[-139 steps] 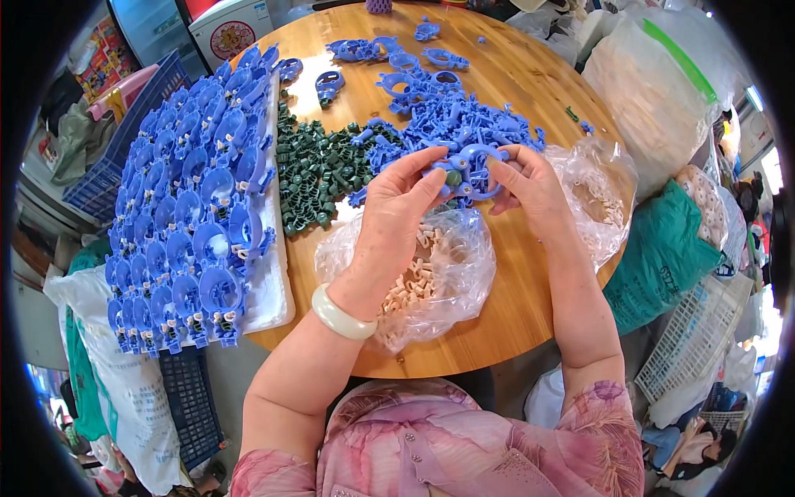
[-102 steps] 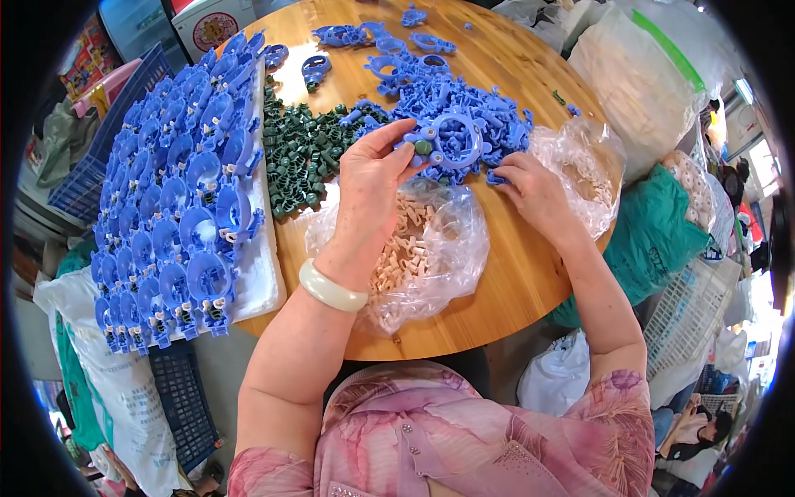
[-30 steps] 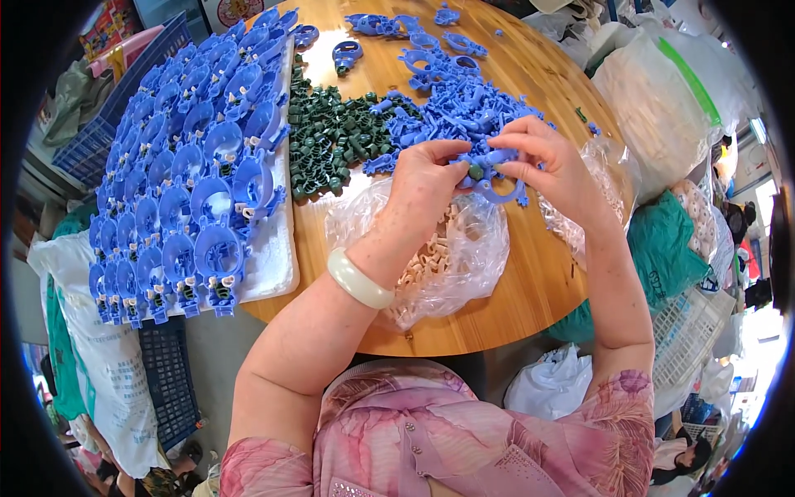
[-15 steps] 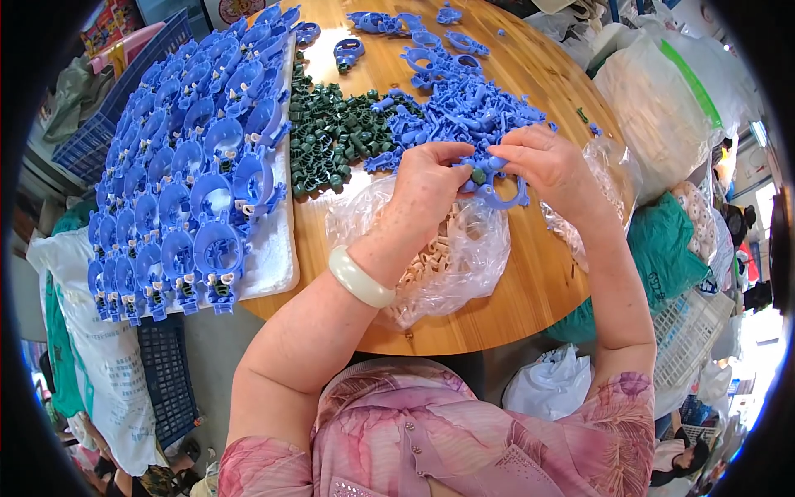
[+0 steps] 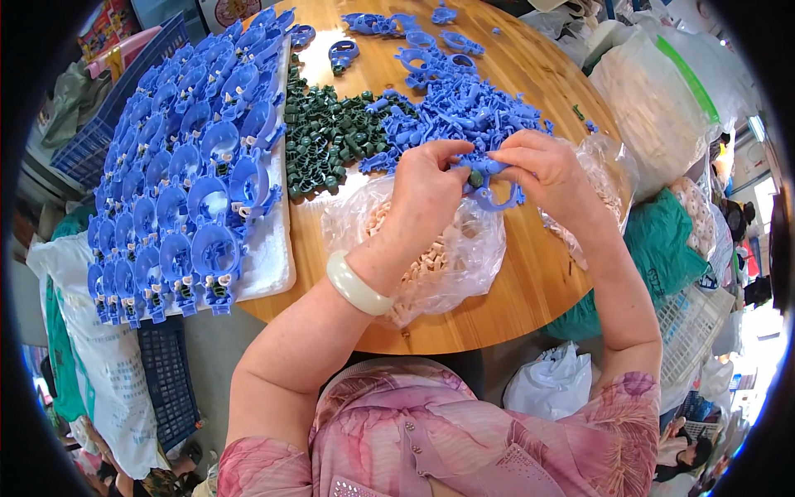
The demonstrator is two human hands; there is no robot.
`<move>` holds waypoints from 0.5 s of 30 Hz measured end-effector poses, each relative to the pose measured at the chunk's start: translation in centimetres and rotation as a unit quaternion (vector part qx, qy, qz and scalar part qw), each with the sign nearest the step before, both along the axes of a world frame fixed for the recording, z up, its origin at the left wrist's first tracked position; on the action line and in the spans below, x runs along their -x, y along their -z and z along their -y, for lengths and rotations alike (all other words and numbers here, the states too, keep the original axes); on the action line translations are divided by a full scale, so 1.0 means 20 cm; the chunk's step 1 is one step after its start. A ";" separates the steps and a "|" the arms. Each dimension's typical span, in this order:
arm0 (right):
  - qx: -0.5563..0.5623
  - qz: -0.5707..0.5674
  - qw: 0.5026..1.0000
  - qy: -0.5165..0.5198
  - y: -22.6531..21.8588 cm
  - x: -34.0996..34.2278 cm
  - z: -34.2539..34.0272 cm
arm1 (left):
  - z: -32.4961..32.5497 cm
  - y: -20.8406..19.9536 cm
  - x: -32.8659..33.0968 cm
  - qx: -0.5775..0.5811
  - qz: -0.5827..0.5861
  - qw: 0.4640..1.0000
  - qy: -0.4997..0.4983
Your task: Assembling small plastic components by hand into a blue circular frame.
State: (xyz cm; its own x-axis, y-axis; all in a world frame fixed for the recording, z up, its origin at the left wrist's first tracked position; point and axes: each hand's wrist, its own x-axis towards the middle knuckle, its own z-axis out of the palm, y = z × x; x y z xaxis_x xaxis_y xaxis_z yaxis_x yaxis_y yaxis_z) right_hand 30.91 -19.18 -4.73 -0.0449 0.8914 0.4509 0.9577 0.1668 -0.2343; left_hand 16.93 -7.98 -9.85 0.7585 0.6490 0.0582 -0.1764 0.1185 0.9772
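Both hands meet over the near side of the parts pile, above the table. My left hand (image 5: 431, 180) pinches a blue plastic ring part (image 5: 499, 201) between thumb and fingers. A small dark green piece (image 5: 475, 177) sits on that part, close to the left fingertips. My right hand (image 5: 548, 172) is closed from the other side, its thumb and forefinger on a small blue piece (image 5: 495, 166) at the top of the ring part. Exactly how the pieces join is hidden by the fingers. Just beyond the hands lies a heap of loose blue plastic pieces (image 5: 464, 112).
Dark green pieces (image 5: 331, 137) are heaped left of the blue ones. A white board (image 5: 269, 273) carries rows of blue ring assemblies (image 5: 211, 199). A clear bag (image 5: 472, 257) of beige pieces lies below my hands, another clear bag (image 5: 609, 178) to the right on the wooden table (image 5: 530, 290).
Both hands stay on the ring part, with the right fingers shifted slightly over the blue piece. The ring part has tilted a little, and the view has moved slightly.
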 end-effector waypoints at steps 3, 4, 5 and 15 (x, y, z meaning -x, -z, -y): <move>0.002 0.006 1.000 0.013 0.01 -0.01 0.01 | -0.01 -0.02 0.00 0.047 -0.014 0.999 0.022; 0.000 0.008 1.000 0.012 0.01 -0.01 0.02 | 0.00 -0.02 0.00 0.048 -0.014 0.999 0.023; 0.000 0.008 1.000 0.011 0.01 0.00 0.02 | -0.01 -0.01 0.00 0.043 -0.010 0.999 0.023; 0.100 -0.079 0.960 0.249 0.28 -0.12 0.18 | -0.08 -0.03 0.01 0.118 0.058 0.991 -0.015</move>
State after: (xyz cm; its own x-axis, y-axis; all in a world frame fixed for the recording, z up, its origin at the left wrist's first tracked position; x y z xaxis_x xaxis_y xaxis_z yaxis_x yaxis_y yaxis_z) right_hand 33.39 -22.76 -10.34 0.4647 0.8540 0.2342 0.8566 -0.3666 -0.3631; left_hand 16.71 -6.41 -9.21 0.7364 0.6764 -0.0130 -0.2920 0.3350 0.8958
